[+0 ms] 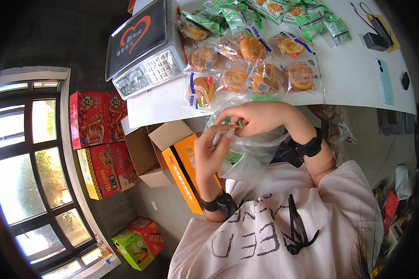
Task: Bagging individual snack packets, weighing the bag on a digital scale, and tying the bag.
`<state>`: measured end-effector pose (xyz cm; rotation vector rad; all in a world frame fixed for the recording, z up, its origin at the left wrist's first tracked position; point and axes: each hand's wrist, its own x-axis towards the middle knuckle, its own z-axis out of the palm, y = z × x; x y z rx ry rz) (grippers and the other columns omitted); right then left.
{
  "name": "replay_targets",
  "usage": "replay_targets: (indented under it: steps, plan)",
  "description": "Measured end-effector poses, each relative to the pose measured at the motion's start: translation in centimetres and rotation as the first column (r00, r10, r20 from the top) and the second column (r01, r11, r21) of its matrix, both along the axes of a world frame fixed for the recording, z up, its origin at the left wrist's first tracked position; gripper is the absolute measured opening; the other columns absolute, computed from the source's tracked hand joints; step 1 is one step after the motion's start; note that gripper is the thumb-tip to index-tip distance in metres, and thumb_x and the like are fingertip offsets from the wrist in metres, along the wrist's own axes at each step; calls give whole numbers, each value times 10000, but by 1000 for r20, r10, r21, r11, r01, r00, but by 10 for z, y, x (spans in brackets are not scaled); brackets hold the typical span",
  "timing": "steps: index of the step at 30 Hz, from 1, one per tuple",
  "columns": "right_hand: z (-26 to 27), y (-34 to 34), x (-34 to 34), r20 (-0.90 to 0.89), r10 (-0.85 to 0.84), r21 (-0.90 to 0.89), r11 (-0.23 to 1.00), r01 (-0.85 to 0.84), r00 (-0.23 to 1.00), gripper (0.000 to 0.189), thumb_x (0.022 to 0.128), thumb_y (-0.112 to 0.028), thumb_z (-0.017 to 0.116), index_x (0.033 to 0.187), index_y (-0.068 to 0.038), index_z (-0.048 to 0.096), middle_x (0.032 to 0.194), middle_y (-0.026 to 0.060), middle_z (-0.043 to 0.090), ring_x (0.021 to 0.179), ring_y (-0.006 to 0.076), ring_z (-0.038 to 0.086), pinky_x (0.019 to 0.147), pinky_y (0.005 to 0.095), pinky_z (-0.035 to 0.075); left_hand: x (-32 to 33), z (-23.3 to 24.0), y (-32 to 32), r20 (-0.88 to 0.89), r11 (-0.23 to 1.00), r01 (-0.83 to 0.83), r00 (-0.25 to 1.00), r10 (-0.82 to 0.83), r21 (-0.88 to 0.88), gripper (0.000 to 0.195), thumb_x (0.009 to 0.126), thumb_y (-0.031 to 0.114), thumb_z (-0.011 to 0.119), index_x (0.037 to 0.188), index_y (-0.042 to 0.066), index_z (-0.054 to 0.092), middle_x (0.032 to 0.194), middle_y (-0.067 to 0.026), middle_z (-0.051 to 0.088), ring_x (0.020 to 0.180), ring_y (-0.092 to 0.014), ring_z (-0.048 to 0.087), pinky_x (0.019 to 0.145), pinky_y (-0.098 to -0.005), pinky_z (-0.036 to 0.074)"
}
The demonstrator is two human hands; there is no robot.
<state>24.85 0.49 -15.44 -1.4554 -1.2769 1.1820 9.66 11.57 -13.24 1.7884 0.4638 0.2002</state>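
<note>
A translucent plastic bag hangs in front of my body at the table's near edge, with green packets showing faintly through it. My left hand pinches the gathered rim of the bag between thumb and fingers. My right hand bends over the bag's mouth from the right, its fingertips meeting the plastic beside my left fingers. Part of the bag is hidden behind both hands. Just beyond them, individually wrapped round buns lie in loose rows on the white table.
A weighing scale stands at the table's left. Green snack packets are heaped at the back. A light-blue phone and a black adapter lie at right. An open cardboard box and an orange carton stand below the table's left side.
</note>
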Motion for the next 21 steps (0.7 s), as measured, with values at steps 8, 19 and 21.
replay_targets:
  steps: [8,19,21]
  plan:
    - [-4,-3,6,-83,-29,15,999,30,996,302,779,-154,616,1021,-24,492,848,57,592,739,126,540,669,277,437,1,-3,1,39,986,-129,990,133,-103,129,823,53,575,942,14,604,656,9,540,488,-32,448,431,-170,356]
    - [20,2,-8,192,110,-45,994,-103,975,272,731,-171,641,884,27,534,763,114,567,701,217,539,649,291,429,5,-8,4,17,948,-298,953,301,-115,209,822,73,588,1018,7,563,785,-22,577,513,-30,467,429,-165,375]
    - [12,3,-9,156,59,57,996,-68,986,247,720,-115,624,893,42,546,764,123,580,708,216,552,656,299,434,3,-8,5,20,946,-289,955,295,-143,209,825,71,579,1023,5,559,811,-26,582,519,-32,471,433,-165,379]
